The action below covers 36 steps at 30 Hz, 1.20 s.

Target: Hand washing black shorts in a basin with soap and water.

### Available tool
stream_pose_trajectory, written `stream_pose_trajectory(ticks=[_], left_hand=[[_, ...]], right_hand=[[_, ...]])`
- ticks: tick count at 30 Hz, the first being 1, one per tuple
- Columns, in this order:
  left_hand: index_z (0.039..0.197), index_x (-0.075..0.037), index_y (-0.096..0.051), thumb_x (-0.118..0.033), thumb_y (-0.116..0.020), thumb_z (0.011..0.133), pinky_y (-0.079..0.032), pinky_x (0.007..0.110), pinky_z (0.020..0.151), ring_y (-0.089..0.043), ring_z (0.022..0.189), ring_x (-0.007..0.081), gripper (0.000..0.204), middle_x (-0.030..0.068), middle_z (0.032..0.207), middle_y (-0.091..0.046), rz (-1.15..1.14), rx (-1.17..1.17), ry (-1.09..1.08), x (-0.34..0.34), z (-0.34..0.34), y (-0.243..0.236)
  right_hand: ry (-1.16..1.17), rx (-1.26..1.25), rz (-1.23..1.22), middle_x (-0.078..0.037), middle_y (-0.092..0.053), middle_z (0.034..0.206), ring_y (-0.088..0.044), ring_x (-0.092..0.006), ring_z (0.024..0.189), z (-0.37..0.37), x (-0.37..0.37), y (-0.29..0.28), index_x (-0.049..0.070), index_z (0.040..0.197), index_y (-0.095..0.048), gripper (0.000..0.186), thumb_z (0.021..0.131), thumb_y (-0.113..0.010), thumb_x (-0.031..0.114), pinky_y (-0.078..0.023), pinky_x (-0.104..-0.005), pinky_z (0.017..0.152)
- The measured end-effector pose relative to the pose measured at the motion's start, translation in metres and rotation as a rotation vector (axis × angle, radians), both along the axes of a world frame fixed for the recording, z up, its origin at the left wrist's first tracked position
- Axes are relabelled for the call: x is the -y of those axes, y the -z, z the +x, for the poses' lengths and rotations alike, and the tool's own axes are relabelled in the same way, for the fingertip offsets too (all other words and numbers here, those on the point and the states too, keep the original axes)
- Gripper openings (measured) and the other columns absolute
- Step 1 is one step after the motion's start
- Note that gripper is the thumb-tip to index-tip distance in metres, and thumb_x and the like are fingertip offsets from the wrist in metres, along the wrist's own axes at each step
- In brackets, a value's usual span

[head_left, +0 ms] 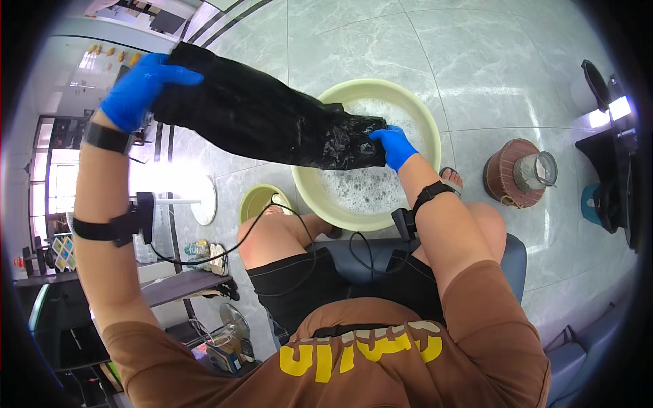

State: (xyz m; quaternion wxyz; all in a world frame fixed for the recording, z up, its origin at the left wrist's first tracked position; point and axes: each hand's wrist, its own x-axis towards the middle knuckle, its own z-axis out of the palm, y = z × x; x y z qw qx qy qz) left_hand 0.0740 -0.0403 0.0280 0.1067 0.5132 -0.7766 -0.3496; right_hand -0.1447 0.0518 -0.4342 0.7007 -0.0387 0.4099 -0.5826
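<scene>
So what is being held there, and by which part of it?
A long black cloth: the blue-gloved left hand grips one end, the blue-gloved right hand the other end, over the pale basin.

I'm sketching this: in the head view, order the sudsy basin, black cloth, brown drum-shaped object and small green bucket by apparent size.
Sudsy basin and black cloth: too alike to rank, the cloth nearer the camera
Brown drum-shaped object
Small green bucket, partly hidden

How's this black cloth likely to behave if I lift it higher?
The black cloth is probably floppy, since it bunches and creases near your right hand. Its wet-looking sheen suggests it may be heavy for its size. The sudsy streaks on it could make it slippery.
</scene>
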Motion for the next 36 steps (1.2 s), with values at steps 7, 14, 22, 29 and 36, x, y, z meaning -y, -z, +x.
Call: stream_pose_trajectory(ticks=[7,14,22,29,36], left_hand=[[0.086,0.005,-0.073,-0.014,-0.078,0.079,-0.057,0.030,0.059,-0.071,0.064,0.0206,0.021,0.0123,0.076,-0.072,0.278,-0.096,-0.150,0.017,0.006,0.123],[0.106,0.005,-0.072,-0.008,-0.071,0.086,-0.059,0.029,0.073,-0.072,0.078,0.0193,0.024,0.0118,0.092,-0.074,0.448,-0.378,-0.183,-0.023,0.001,0.232],[0.105,0.006,-0.069,-0.007,-0.076,0.083,-0.057,0.029,0.071,-0.069,0.079,0.0168,0.027,0.0112,0.092,-0.072,0.505,-0.626,-0.347,-0.057,-0.033,0.313],[0.117,0.006,-0.066,-0.004,-0.068,0.088,-0.059,0.031,0.080,-0.071,0.089,0.0199,0.031,0.0120,0.103,-0.072,0.473,-0.654,-0.336,-0.050,-0.016,0.332],[0.106,0.007,-0.067,-0.006,-0.074,0.084,-0.056,0.030,0.075,-0.068,0.086,0.0149,0.027,0.0132,0.098,-0.073,0.439,-0.613,-0.306,-0.026,0.001,0.337]], right_hand=[[0.140,-1.053,-0.120,-0.022,-0.068,0.109,-0.066,-0.0333,0.107,0.015,0.000,-0.026,0.002,0.113,-0.059,0.039,0.076,-0.068,0.006,-0.051,-0.0408,0.093],[-0.011,-1.067,-0.198,-0.023,-0.069,0.110,-0.067,-0.0349,0.106,0.027,-0.023,-0.114,-0.003,0.125,-0.056,0.052,0.076,-0.069,0.005,-0.053,-0.0403,0.094],[-0.113,-1.088,-0.250,-0.024,-0.069,0.109,-0.068,-0.0364,0.106,0.039,-0.025,-0.109,-0.005,0.125,-0.058,0.047,0.078,-0.061,0.001,-0.053,-0.0419,0.093],[-0.095,-0.975,-0.238,-0.026,-0.067,0.101,-0.067,-0.0417,0.095,0.045,-0.009,-0.122,-0.004,0.106,-0.062,0.031,0.076,-0.062,0.003,-0.054,-0.0443,0.083],[-0.031,-0.980,-0.326,-0.017,-0.071,0.100,-0.069,-0.0198,0.090,0.048,0.008,-0.126,-0.008,0.122,-0.059,0.042,0.082,-0.066,0.004,-0.056,-0.0334,0.082]])
